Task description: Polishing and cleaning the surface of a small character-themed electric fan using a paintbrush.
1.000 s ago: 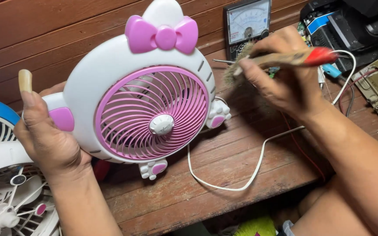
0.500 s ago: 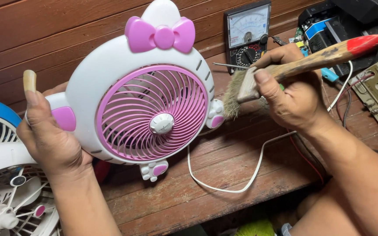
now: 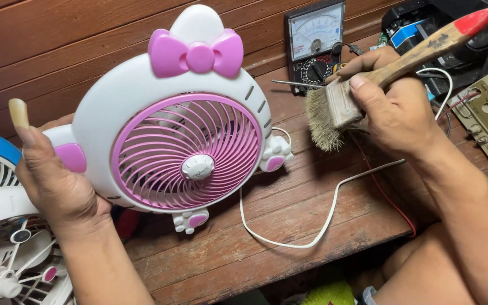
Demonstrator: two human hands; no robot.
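— Wooden planks make up the surface (image 3: 312, 226) and the wall behind it in your head view. What's your left hand doing?

— Your left hand (image 3: 52, 186) is closed on the left edge of the cat-shaped fan (image 3: 182, 124), holding it upright and tilted over the surface, thumb sticking up. It's white with a pink grille and a pink bow on top.

— And the right?

— Your right hand (image 3: 396, 107) is gripping the paintbrush (image 3: 368, 79) by its wooden handle, red tip pointing up right, bristles hanging just right of the fan, not touching it.

— What else is around?

— An analog multimeter (image 3: 314, 39) leans behind the brush, a white cable (image 3: 323, 226) loops across the planks, and another fan (image 3: 1, 243) lies at your lower left.
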